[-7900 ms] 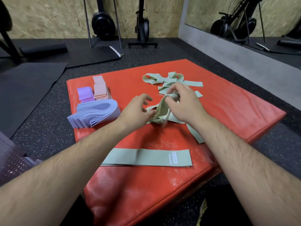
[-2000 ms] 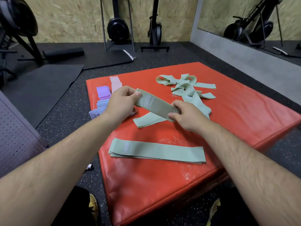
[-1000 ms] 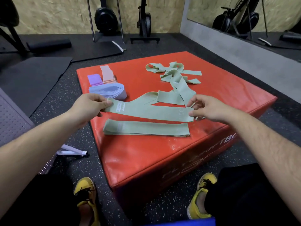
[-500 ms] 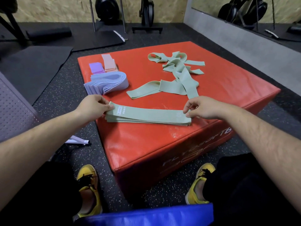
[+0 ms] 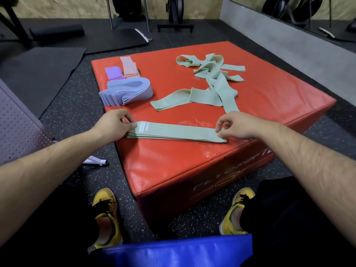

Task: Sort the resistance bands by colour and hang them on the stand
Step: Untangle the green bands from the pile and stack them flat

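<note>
A flat stack of green bands (image 5: 176,132) lies near the front edge of the red mat (image 5: 269,97). My left hand (image 5: 113,126) pinches the stack's left end. At the right end my right hand (image 5: 236,124) pinches the top band with thumb and fingertips. Behind them a tangle of loose green bands (image 5: 209,81) sprawls across the mat. At the mat's left sit a folded lavender stack (image 5: 127,91), a small purple stack (image 5: 114,72) and a pink stack (image 5: 130,67).
A perforated grey panel (image 5: 15,124) with a white foot (image 5: 95,161) stands at the left. Black floor mats (image 5: 40,68) and gym equipment lie beyond. A blue pad (image 5: 177,251) is at the bottom, between my yellow shoes (image 5: 107,214).
I drew a green band out of the tangle, stretched it flat between both hands and laid it onto the green stack. Over the last half second both hands stay at the stack's ends.
</note>
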### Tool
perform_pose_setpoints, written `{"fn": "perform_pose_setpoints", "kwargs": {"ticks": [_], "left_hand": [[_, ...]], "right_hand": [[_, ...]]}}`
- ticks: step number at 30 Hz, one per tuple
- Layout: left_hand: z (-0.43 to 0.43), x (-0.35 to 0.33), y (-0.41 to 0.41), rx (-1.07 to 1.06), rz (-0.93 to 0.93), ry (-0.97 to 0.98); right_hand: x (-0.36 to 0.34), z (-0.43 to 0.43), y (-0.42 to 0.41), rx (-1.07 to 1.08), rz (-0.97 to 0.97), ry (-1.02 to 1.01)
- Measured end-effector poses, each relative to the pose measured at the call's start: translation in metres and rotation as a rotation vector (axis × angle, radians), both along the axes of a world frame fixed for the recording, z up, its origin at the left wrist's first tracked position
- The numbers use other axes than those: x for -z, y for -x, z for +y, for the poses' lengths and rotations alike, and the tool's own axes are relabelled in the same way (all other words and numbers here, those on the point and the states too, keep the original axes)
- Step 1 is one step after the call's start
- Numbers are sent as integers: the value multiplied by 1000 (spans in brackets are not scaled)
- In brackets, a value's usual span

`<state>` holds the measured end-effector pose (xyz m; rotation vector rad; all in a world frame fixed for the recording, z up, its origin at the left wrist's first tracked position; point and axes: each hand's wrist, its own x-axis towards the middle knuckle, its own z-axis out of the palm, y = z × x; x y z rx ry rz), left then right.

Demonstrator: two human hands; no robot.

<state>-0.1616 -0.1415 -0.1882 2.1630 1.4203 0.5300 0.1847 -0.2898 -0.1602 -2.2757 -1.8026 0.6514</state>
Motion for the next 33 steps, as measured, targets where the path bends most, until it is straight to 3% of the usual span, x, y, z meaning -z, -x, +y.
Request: {"fn": "perform_pose_setpoints", "kwargs": {"ticks": [4,14,18,24,33], "left_hand": [[-1,-10,-4,45,66,-93],[15,-29,-61,149,-13,-177],[36,-23,-92,244,125,-219],[57,-15,-116,331,425,-116],[66,-18,-115,430,474,-114]], "right_hand": [[-5,3,1,-37,-64,-29],[-10,68,41,-64,-72,-212],[-3,101,49,-69,-135,-161],[8,134,59,-123,-132,-135],[11,147,55,-151,-117,-115]]}}
